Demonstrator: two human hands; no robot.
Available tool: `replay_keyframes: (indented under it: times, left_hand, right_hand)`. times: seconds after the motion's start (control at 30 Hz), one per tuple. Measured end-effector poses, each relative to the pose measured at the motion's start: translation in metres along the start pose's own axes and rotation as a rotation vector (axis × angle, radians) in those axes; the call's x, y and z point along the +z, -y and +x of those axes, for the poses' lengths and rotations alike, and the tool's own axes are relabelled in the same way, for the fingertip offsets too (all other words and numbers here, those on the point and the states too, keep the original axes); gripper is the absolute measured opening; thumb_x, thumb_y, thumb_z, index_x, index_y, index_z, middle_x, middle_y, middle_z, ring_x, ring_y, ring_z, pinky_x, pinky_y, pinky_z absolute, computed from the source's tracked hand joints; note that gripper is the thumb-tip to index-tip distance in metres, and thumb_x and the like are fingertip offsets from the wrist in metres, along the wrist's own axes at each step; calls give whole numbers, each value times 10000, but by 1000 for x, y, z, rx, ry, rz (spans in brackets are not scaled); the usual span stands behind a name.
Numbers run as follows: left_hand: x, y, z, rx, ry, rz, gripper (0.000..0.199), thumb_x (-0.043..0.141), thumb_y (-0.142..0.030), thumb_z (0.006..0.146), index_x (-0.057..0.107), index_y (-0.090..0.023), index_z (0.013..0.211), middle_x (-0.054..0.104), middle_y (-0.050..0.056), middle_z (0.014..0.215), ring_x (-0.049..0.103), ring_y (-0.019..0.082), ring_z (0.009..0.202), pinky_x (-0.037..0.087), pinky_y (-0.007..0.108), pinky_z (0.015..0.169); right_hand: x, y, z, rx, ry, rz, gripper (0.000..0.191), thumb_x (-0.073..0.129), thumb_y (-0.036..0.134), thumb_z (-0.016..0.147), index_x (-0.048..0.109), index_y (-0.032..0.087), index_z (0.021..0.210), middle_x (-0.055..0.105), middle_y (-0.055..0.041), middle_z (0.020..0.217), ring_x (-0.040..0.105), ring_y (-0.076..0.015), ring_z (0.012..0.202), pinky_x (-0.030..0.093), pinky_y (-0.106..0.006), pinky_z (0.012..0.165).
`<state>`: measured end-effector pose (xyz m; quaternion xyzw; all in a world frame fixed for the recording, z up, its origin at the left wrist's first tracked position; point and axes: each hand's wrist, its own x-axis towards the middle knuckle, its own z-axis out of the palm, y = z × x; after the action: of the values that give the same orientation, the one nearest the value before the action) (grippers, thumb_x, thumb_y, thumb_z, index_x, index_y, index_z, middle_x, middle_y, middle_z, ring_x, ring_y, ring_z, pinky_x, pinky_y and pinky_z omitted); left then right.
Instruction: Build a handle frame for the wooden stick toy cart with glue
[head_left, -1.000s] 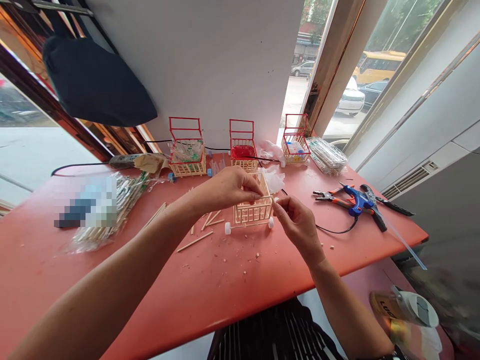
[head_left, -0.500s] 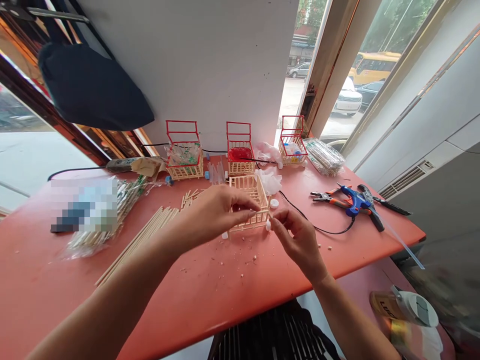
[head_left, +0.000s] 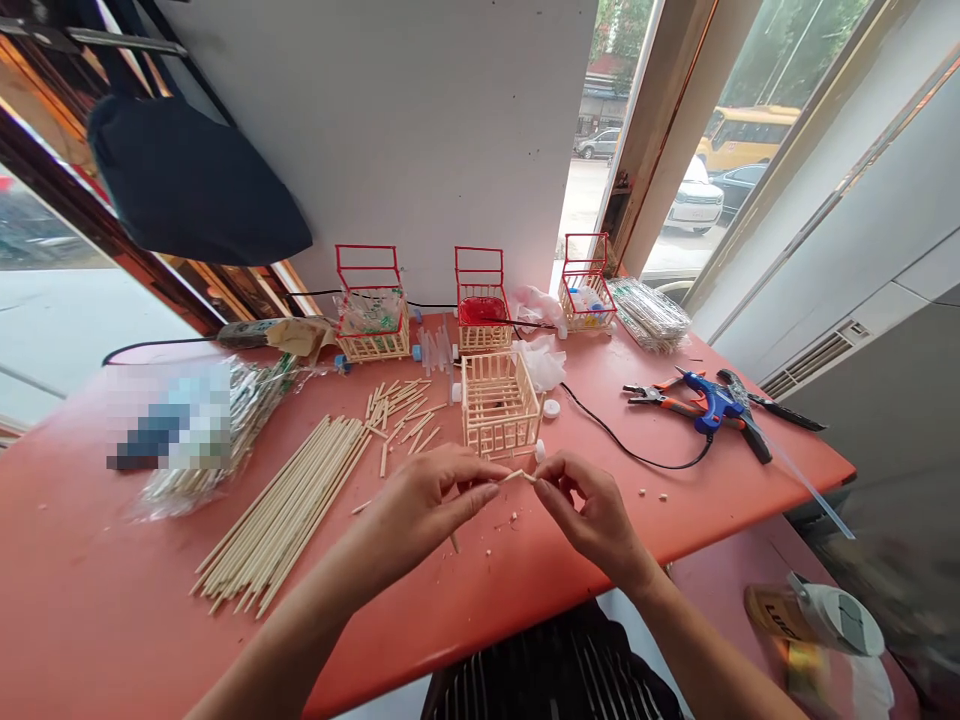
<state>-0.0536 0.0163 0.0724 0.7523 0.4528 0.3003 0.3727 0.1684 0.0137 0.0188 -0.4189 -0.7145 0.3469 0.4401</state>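
So here's my setup right now. Both hands are up in front of me near the front edge of the tabletop [head_left: 405,630], about midway along it. My left hand [head_left: 442,490] and right hand [head_left: 589,505] are each pinching one end of a short stick [head_left: 517,474], fingertips only, I guess because it's too skinny for a proper fist. It looks kinked in the middle; can't tell if it's cracked or two bits meeting.

The basket [head_left: 499,405] sits just beyond my fingers, around the middle of the tabletop, upright and not being held. Handy spot, probably so I can check a piece against it. There's a white cap [head_left: 552,410] just right of it.

Long sticks [head_left: 285,520] lie side by side toward the left of the front edge, lined up so they're easy to grab, I'd say. The cut bits [head_left: 405,410] are heaped between them and the basket, within left-hand reach.

Glue gun [head_left: 716,400] is over by the right corner, lying across the pliers [head_left: 660,395], likely parked there to stay clear of my elbows. Three carts [head_left: 484,335] with red handles line the back edge, seemingly doubling as bins for odds and ends.
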Motion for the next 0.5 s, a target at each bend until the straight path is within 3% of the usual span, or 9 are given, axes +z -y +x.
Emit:
replay_keyframes:
  times: [0.2,0.5]
  left_hand:
    - [18,17,-1,-44,-39,-118,198,652,-302,906,816,-229,988,810,55,960,714,223,872,519,294,762]
    - [24,26,-1,-66,-92,-172,203,649,-236,881,824,-261,980,822,29,965,734,217,881,545,293,789]
  right_hand:
    - [4,-11,-5,50,10,-4,149,570,254,977,616,187,853,599,11,745,480,-112,618,384,-241,581]
    - [7,-16,-6,110,28,34,156,558,270,980,620,185,865,599,-6,781,502,-131,671,410,-256,625]
